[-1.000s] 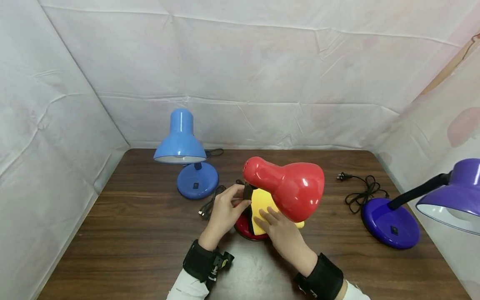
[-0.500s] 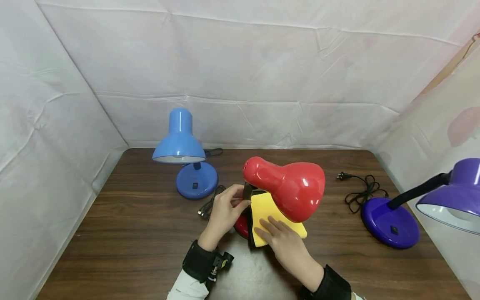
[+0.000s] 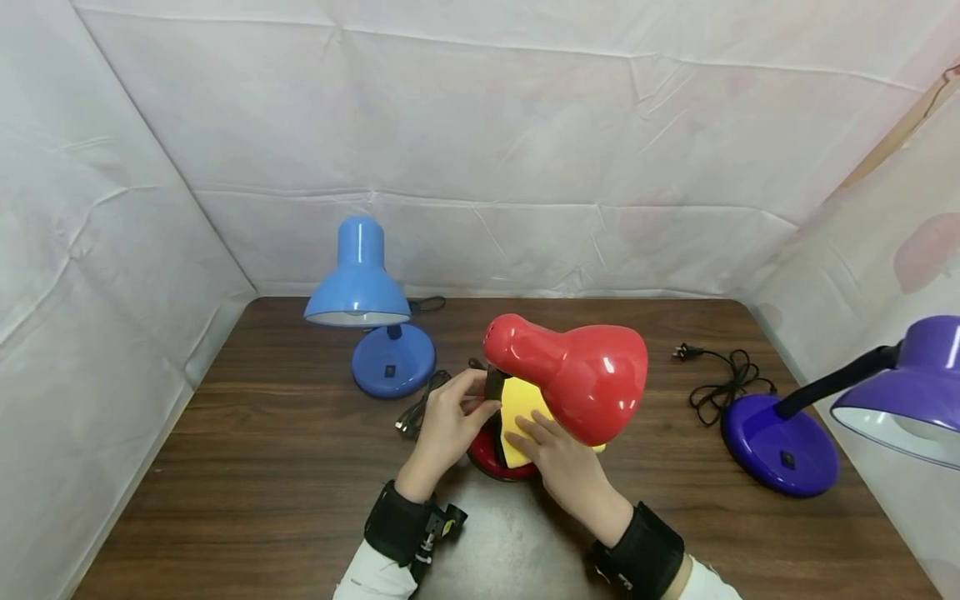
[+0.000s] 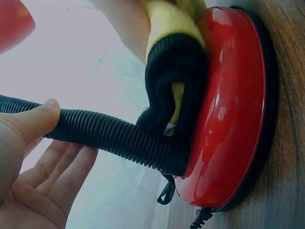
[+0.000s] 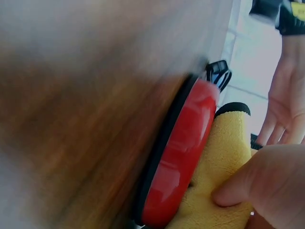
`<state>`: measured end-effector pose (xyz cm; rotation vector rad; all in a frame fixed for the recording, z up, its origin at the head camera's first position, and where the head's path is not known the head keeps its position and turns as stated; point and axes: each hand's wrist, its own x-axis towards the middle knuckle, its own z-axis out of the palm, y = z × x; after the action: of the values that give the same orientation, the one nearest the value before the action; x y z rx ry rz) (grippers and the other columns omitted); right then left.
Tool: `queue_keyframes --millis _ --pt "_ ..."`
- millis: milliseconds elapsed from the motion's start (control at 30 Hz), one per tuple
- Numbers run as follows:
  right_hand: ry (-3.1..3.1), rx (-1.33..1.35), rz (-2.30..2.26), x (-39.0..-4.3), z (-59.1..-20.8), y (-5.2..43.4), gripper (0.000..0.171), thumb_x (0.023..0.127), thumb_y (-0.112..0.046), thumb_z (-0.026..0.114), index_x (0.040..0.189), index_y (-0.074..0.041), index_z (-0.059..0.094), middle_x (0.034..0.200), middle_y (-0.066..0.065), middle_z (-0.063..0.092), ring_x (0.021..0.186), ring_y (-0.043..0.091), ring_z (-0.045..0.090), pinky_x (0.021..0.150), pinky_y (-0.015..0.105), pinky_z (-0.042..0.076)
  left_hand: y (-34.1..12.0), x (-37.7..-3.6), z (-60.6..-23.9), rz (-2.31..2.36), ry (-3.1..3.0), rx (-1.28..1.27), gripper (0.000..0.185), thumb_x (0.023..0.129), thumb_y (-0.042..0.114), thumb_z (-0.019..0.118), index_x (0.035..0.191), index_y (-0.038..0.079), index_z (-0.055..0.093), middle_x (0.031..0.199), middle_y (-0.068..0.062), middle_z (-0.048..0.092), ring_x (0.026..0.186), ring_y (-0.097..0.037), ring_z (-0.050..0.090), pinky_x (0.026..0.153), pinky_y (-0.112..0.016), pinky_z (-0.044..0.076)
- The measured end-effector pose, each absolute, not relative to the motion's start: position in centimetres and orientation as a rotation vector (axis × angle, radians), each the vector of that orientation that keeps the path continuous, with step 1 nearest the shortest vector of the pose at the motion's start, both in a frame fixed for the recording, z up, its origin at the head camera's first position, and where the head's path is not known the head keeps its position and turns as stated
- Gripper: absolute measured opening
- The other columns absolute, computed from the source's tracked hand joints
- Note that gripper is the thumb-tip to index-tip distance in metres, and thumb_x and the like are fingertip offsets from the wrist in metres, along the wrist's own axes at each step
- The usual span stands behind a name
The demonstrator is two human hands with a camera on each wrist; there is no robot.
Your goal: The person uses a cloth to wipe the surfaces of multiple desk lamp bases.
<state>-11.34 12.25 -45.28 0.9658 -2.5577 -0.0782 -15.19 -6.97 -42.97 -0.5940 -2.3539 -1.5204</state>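
Right hand [image 3: 561, 467] presses a yellow cloth [image 3: 521, 412] with flat fingers onto the red lamp's base [image 3: 491, 457] at the table's [image 3: 247, 467] near middle; left hand [image 3: 444, 427] curls around its black corrugated neck [image 4: 109, 134]; blue lamp [image 3: 363, 300] stands farther back

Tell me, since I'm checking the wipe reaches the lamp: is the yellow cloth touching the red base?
Touching. The right wrist view shows the yellow cloth pressed against the red base with no gap, under the right hand.
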Motion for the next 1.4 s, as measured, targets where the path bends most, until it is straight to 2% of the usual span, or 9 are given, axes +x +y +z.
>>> queue_keyframes --millis 167,300,533,800,1033,1267,1400 --pt "-2.466 0.939 -0.113 -13.2 -45.6 12.1 0.039 0.069 -0.018 0.080 0.107 -0.019 0.071 0.108 0.005 0.067 0.104 0.027 0.060 0.093 0.044 0.046 -7.0 -15.1 -42.9 -1.526 -2.369 -0.578 0.030 0.077 0.004 0.072 0.105 0.011 0.062 0.098 -0.005 0.066 0.088 -0.014 0.066 0.070 -0.020 0.054" --pt "-2.460 0.925 -0.153 -14.3 -45.6 12.1 0.037 0.073 -0.021 0.077 0.110 -0.020 0.070 0.110 0.005 0.067 0.107 0.029 0.058 0.092 0.043 0.046 -7.0 -15.1 -42.8 -1.526 -2.385 -0.558 0.030 0.078 0.004 0.072 0.105 0.011 0.062 0.098 -0.005 0.066 0.089 -0.014 0.066 0.070 -0.020 0.054" --pt "-2.503 0.927 -0.097 -14.6 -45.1 11.8 0.036 0.076 -0.021 0.074 0.111 -0.019 0.069 0.111 0.007 0.066 0.107 0.030 0.057 0.090 0.043 0.047 -6.9 -15.1 -42.9 -1.525 -2.383 -0.552 0.030 0.077 0.003 0.072 0.104 0.011 0.062 0.096 -0.005 0.066 0.088 -0.013 0.066 0.070 -0.020 0.054" --pt "-2.507 0.920 -0.093 -14.2 -45.4 11.7 0.040 0.072 -0.018 0.078 0.111 -0.018 0.069 0.112 0.008 0.065 0.105 0.029 0.055 0.090 0.044 0.046 -6.9 -15.2 -43.1 -1.537 -2.382 -0.554 0.030 0.078 0.003 0.072 0.104 0.012 0.062 0.098 -0.004 0.066 0.088 -0.012 0.066 0.070 -0.020 0.054" --pt "-2.573 0.929 -0.099 -12.9 -45.2 11.8 0.041 0.070 -0.018 0.079 0.110 -0.019 0.069 0.112 0.007 0.066 0.107 0.029 0.060 0.096 0.047 0.044 -7.0 -15.2 -43.2 -1.546 -2.375 -0.557 0.030 0.078 0.003 0.072 0.105 0.013 0.062 0.097 -0.003 0.066 0.088 -0.011 0.065 0.070 -0.021 0.054" --pt "-2.595 0.947 -0.016 -11.5 -45.2 12.1 0.039 0.072 -0.014 0.078 0.109 -0.019 0.069 0.111 0.006 0.066 0.106 0.027 0.061 0.093 0.045 0.046 -7.0 -15.2 -43.1 -1.543 -2.375 -0.569 0.030 0.078 0.003 0.072 0.105 0.013 0.062 0.096 -0.003 0.066 0.088 -0.011 0.065 0.070 -0.021 0.054" --pt "-2.641 0.980 0.018 -10.4 -44.9 12.3 0.044 0.070 -0.010 0.079 0.112 -0.018 0.068 0.115 0.006 0.065 0.109 0.026 0.060 0.090 0.040 0.049 -7.0 -15.3 -43.2 -1.544 -2.370 -0.573 0.031 0.078 0.003 0.072 0.105 0.014 0.062 0.096 -0.003 0.066 0.087 -0.011 0.066 0.070 -0.022 0.054"
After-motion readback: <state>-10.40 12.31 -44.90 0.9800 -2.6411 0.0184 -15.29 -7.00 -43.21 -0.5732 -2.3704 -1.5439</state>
